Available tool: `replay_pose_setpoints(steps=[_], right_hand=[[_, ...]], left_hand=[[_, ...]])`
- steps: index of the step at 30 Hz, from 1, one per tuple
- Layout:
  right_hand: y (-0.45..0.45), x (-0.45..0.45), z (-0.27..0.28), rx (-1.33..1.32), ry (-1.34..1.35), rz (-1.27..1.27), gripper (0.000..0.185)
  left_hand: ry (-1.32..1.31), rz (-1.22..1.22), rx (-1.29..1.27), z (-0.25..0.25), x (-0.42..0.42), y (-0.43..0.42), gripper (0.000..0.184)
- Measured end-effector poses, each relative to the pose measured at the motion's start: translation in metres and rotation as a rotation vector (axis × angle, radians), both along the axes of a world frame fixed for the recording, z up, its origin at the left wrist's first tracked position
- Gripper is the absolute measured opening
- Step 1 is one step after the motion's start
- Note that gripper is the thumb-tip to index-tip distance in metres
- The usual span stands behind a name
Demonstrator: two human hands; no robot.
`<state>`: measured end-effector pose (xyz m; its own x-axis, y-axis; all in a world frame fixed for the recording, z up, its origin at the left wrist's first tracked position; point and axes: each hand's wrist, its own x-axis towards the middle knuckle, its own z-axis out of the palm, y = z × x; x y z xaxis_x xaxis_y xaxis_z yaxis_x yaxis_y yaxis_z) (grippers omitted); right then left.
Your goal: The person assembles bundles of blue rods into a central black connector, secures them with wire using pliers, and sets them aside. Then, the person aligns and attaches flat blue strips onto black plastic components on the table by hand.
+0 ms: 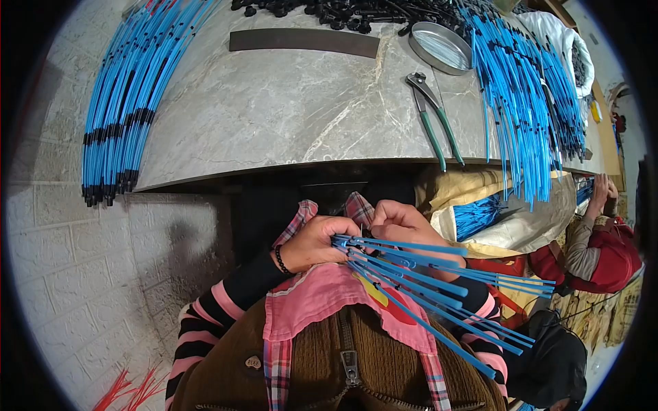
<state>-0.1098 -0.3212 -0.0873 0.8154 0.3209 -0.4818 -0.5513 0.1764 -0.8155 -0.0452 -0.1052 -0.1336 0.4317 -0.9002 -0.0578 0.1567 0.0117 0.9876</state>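
A fanned bundle of thin blue tubes point(439, 288) is gripped at one end by my left hand point(317, 244), over my lap in front of the pink apron point(308, 301). The free ends spread to the right and downward. Close beside it, my right hand point(401, 225) has thumb and finger pinched together near the gripped ends. A small dark piece shows at those fingertips, too small to make out. Part of the right hand is hidden behind the tubes.
On the grey table point(295, 103) lie green-handled pincers point(433, 116), a round metal tin point(442, 46), a dark flat strip point(301, 42) and black fittings point(329, 12). Blue tube bundles point(123, 103) hang over both sides. A sack point(521, 212) holds more; a co-worker's hands point(602, 192) are at right.
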Motion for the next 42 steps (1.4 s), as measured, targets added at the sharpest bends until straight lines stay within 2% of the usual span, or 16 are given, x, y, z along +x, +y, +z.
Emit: replay_pose_setpoints(steps=[5,8,17,20,29,32,36,37,40,42], right_hand=[[0.0,0.001,0.0,-0.028,-0.001,-0.006,0.006],[-0.001,0.001,-0.002,-0.039,-0.027,-0.012,0.009],[0.001,0.006,0.009,-0.041,-0.044,-0.007,0.013],[-0.001,0.007,0.011,-0.037,-0.056,0.048,0.014],[-0.005,0.01,0.015,-0.104,-0.049,0.097,0.015],[-0.005,0.011,0.017,-0.11,-0.073,0.129,0.014],[-0.005,0.009,0.007,-0.055,-0.057,0.099,0.014],[-0.004,0.008,0.003,-0.054,-0.057,0.097,0.014],[0.001,0.005,-0.008,-0.016,-0.05,0.015,0.011],[0.002,0.005,-0.012,0.007,-0.061,-0.02,0.011]], left_hand=[[-0.068,0.012,0.004,0.005,0.001,0.0,0.02],[-0.066,0.049,0.034,0.001,-0.003,0.002,0.025],[-0.121,0.057,0.094,0.007,-0.003,0.003,0.026],[-0.292,0.126,-0.06,0.007,0.0,0.0,0.025],[-0.265,0.097,-0.079,0.002,-0.003,0.002,0.021],[0.19,0.136,-0.064,0.004,-0.011,0.003,0.027],[0.157,0.131,0.106,0.013,-0.009,0.003,0.035],[0.156,0.128,0.107,0.013,-0.008,0.003,0.035],[-0.072,0.15,0.011,0.008,-0.004,0.003,0.039],[-0.08,0.157,-0.022,-0.001,-0.003,0.003,0.038]])
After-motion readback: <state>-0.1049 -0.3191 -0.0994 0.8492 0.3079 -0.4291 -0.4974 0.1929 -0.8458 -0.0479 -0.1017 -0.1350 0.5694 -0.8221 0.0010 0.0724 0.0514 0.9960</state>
